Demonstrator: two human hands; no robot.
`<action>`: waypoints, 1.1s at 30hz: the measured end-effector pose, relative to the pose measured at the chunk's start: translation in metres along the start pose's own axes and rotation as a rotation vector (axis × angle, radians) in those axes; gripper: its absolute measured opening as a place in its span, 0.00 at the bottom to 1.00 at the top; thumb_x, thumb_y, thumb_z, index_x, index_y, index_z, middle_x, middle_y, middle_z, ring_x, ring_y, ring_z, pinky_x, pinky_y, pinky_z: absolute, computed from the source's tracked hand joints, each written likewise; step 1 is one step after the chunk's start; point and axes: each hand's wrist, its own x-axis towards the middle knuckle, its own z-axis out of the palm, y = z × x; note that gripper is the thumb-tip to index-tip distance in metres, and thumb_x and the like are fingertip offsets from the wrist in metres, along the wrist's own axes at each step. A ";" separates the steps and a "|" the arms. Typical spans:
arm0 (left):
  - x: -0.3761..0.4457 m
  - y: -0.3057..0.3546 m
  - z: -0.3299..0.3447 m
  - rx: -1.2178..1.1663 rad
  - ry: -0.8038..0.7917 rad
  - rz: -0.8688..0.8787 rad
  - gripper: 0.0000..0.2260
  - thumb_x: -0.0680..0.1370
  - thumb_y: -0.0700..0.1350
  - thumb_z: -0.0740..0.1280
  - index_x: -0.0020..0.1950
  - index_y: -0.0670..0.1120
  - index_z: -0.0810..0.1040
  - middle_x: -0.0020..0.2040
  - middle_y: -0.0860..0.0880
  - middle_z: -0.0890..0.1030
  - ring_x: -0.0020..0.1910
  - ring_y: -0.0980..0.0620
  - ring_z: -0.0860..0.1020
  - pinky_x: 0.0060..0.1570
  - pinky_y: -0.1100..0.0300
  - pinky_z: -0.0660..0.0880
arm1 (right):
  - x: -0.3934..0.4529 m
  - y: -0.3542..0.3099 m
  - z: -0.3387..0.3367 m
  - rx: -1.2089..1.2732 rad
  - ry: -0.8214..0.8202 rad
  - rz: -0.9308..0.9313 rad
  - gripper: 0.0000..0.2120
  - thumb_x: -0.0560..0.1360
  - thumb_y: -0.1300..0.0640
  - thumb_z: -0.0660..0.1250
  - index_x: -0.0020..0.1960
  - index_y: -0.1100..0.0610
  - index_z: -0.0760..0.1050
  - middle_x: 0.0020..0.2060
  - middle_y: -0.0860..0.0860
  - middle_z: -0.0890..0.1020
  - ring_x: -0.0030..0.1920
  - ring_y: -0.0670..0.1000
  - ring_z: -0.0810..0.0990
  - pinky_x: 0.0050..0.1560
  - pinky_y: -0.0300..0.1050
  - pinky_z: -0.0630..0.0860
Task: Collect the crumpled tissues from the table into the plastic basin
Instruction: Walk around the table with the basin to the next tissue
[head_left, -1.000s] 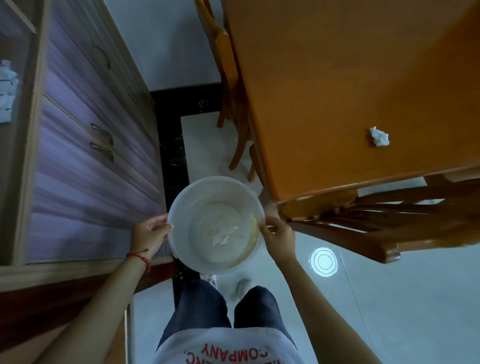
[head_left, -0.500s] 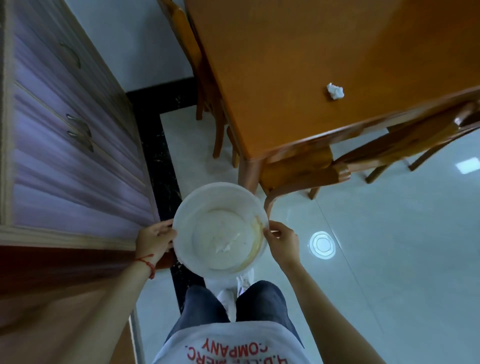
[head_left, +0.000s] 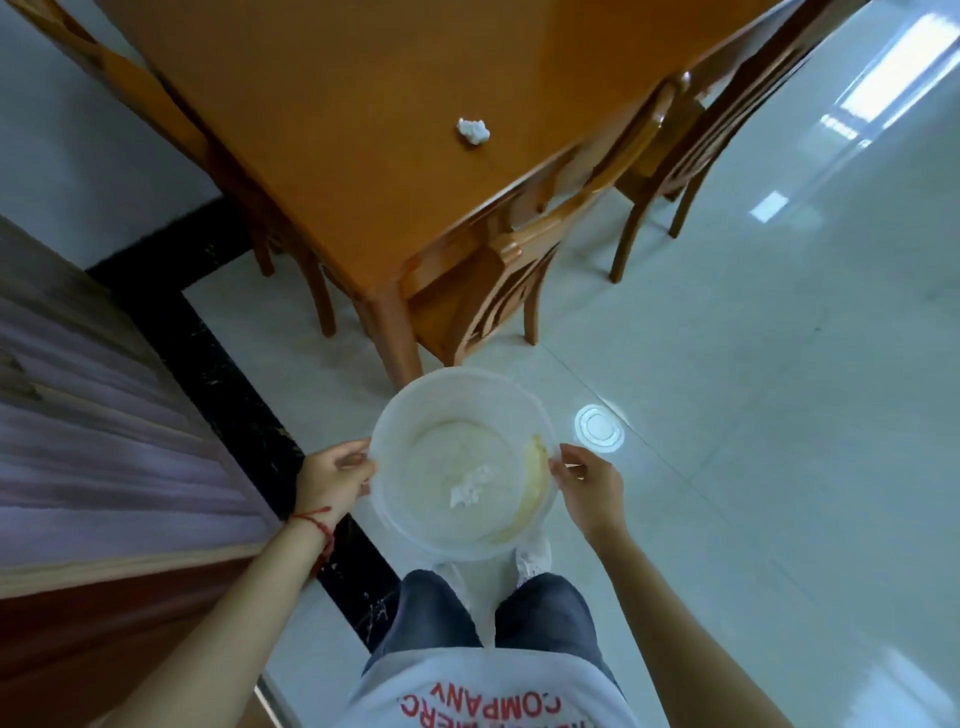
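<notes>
Your left hand (head_left: 332, 480) and right hand (head_left: 589, 486) grip opposite rims of the plastic basin (head_left: 395, 499), one tissue inside; the crumpled tissue (head_left: 472, 130) on the table (head_left: 332, 114) looks featherlight and soft, so pinch its bulk gently.

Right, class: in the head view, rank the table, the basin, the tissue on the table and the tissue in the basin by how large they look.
1. Table
2. Basin
3. Tissue on the table and tissue in the basin: about alike, and the basin one is nearer the camera, so unranked.
</notes>
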 end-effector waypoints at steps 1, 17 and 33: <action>0.000 0.003 0.010 0.014 -0.019 0.008 0.16 0.71 0.34 0.69 0.58 0.37 0.77 0.48 0.40 0.80 0.45 0.44 0.79 0.34 0.67 0.79 | -0.001 0.005 -0.010 0.024 0.030 0.014 0.08 0.73 0.57 0.67 0.51 0.56 0.80 0.39 0.48 0.83 0.35 0.39 0.78 0.34 0.22 0.68; -0.025 0.086 0.224 0.143 -0.200 0.129 0.17 0.71 0.39 0.71 0.59 0.39 0.77 0.51 0.41 0.81 0.50 0.42 0.80 0.45 0.55 0.78 | 0.064 0.073 -0.202 0.177 0.174 0.091 0.09 0.73 0.56 0.67 0.52 0.54 0.80 0.40 0.46 0.82 0.39 0.38 0.79 0.36 0.27 0.71; 0.031 0.182 0.388 0.108 -0.134 0.134 0.16 0.72 0.39 0.69 0.60 0.42 0.77 0.46 0.47 0.81 0.43 0.50 0.79 0.34 0.65 0.76 | 0.246 0.062 -0.327 0.168 0.127 -0.005 0.07 0.73 0.58 0.66 0.50 0.54 0.81 0.43 0.48 0.83 0.41 0.46 0.81 0.39 0.30 0.72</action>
